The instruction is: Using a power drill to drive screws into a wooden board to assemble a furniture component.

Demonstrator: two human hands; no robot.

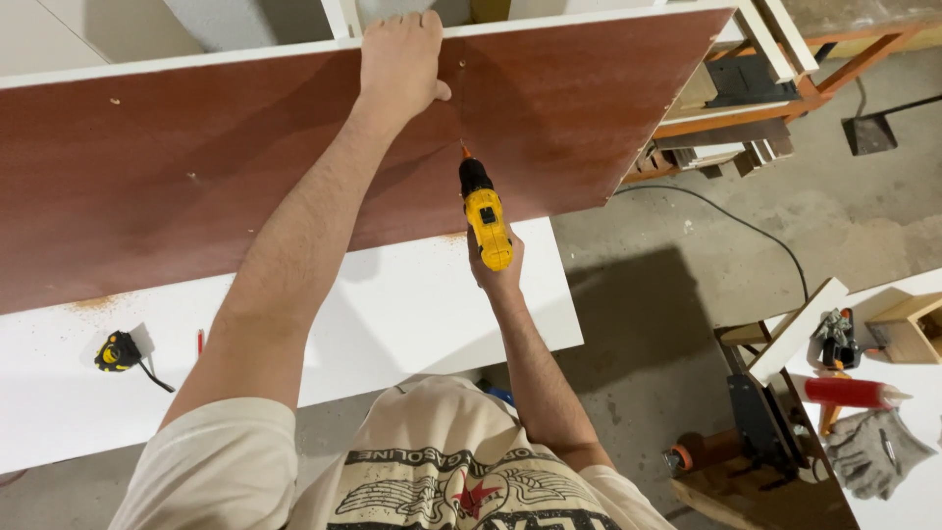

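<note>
A large reddish-brown wooden panel [177, 157] stands upright on a white board [412, 304]. My left hand [400, 61] grips the panel's top edge, fingers curled over it. My right hand [496, 270] holds a yellow and black power drill [484, 211], its bit pressed against the panel face just below my left hand. Traces of sawdust lie at the panel's foot.
A yellow and black tape measure [120, 351] and a red pencil [200, 342] lie on the white board at left. A bench at right carries a red tube [849, 392], grey gloves [873, 451] and a small wooden box [908, 329]. A black cable [746, 226] crosses the concrete floor.
</note>
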